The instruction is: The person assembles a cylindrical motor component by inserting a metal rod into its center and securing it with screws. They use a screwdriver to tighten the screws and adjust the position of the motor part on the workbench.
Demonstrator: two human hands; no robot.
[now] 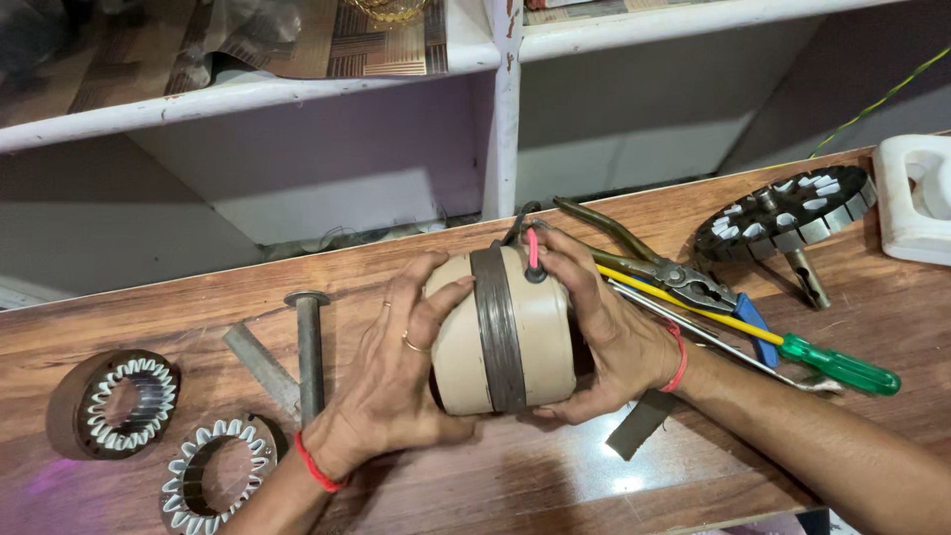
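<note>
A cream-coloured round motor housing point(540, 332) with a dark metal band around its middle stands on edge on the wooden table point(555, 476). Red and black wires come out of its top. My left hand point(396, 381) grips its left half, fingers spread over the casing. My right hand point(604, 327) clasps its right half, with fingers near the wires. Both wrists wear red thread bands.
Two stator rings point(117, 401) point(213, 474) lie at the left. A metal bolt point(308, 347) and a flat bar point(260, 367) sit beside my left hand. Pliers point(684, 280), a green-handled screwdriver point(812, 359), a slotted rotor point(788, 213) and a white block point(916, 193) lie at the right. White shelves stand behind.
</note>
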